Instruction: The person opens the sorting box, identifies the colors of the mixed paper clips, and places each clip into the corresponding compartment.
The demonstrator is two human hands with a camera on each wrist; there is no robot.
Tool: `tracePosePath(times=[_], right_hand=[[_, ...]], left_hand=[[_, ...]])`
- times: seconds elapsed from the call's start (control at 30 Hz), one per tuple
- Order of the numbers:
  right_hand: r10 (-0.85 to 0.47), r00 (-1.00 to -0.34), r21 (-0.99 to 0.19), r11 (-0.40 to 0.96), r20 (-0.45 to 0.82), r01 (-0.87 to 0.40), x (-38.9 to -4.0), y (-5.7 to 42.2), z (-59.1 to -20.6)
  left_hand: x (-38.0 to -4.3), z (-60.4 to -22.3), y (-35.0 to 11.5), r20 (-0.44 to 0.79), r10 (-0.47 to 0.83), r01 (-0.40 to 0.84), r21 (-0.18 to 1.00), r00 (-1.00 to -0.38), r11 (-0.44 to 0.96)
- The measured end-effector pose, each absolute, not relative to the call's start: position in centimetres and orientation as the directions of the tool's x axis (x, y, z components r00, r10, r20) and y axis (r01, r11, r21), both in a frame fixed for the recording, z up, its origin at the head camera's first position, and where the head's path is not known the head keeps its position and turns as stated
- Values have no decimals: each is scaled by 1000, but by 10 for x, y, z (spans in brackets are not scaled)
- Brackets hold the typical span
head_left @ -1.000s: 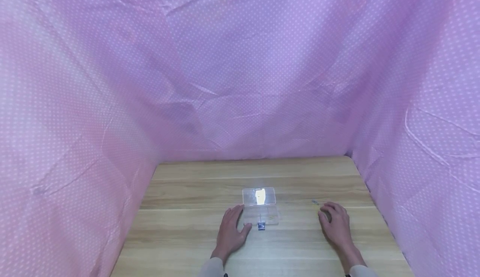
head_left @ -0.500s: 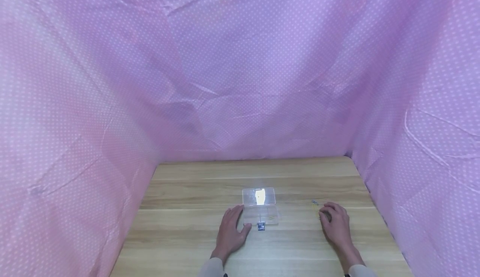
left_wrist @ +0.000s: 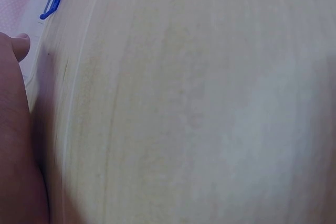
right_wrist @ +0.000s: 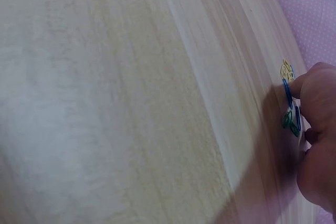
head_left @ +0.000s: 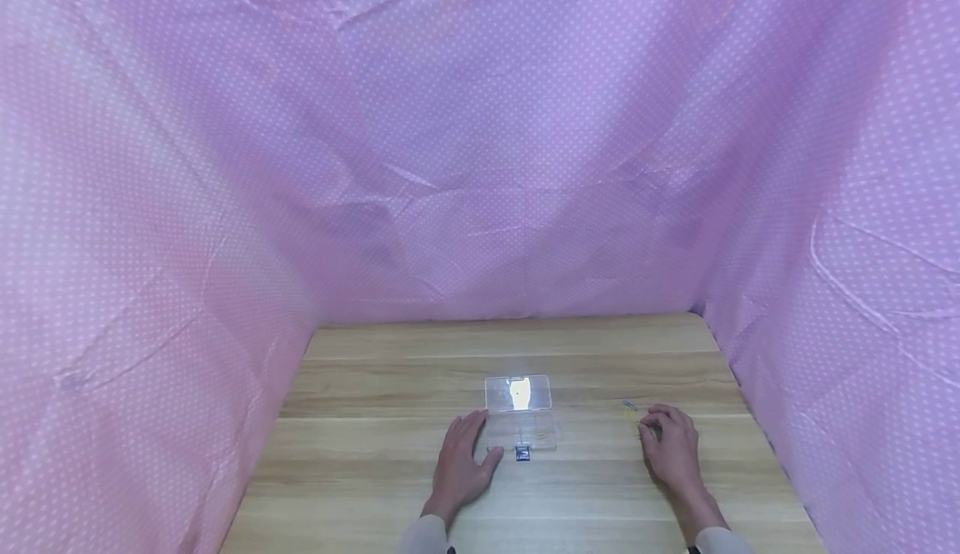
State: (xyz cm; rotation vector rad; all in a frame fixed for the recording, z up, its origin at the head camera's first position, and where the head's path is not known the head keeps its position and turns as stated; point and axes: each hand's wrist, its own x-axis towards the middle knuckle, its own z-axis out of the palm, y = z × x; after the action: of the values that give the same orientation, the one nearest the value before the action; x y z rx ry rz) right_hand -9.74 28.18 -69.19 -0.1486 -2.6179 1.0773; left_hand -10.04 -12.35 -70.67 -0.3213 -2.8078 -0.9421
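A clear plastic divided box point(head_left: 501, 431) lies on the table with its lid point(head_left: 497, 394) swung back and a blue latch point(head_left: 522, 452) at its front. My left hand point(head_left: 461, 462) rests at the box's left side, thumb at the near corner and fingers extended along the edge. Small yellow items point(head_left: 543, 435) lie in its right compartment. To the right, my right hand point(head_left: 672, 447) is down at a loose group of paper clips, its thumb and forefinger bent together. Yellow point(right_wrist: 286, 70), blue point(right_wrist: 287, 94) and green paper clips point(right_wrist: 287, 119) show beside the fingertips; whether one is pinched is unclear.
The wooden table point(head_left: 390, 371) is enclosed by pink dotted cloth point(head_left: 480, 254) at the back and both sides. A bluish paper clip point(head_left: 630, 405) lies just beyond the right hand. Light glares off the box lid.
My right thumb and forefinger have shifted slightly at the paper clips, uncovering more of the yellow ones. The left hand and the box have stayed in place.
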Motion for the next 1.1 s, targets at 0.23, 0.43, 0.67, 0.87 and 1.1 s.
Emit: tracePosePath(times=[0.23, 0.43, 0.67, 0.87, 1.1], right_hand=[[224, -954, -703, 711, 198, 21, -99, 282, -691], [228, -959, -709, 704, 167, 44, -99, 280, -686], [226, -961, -705, 707, 159, 49, -98, 277, -681], [193, -958, -701, 713, 211, -11, -100, 270, -674], [131, -938, -691, 709, 320, -136, -104, 248, -667]], left_hand=[[-103, -709, -124, 229, 149, 256, 571, -962, 780], [-104, -710, -125, 263, 157, 281, 545, -952, 790], [-103, -706, -125, 211, 152, 249, 581, -966, 775], [-103, -706, -125, 196, 144, 234, 592, -970, 771], [-104, -706, -126, 201, 151, 243, 596, -968, 765]])
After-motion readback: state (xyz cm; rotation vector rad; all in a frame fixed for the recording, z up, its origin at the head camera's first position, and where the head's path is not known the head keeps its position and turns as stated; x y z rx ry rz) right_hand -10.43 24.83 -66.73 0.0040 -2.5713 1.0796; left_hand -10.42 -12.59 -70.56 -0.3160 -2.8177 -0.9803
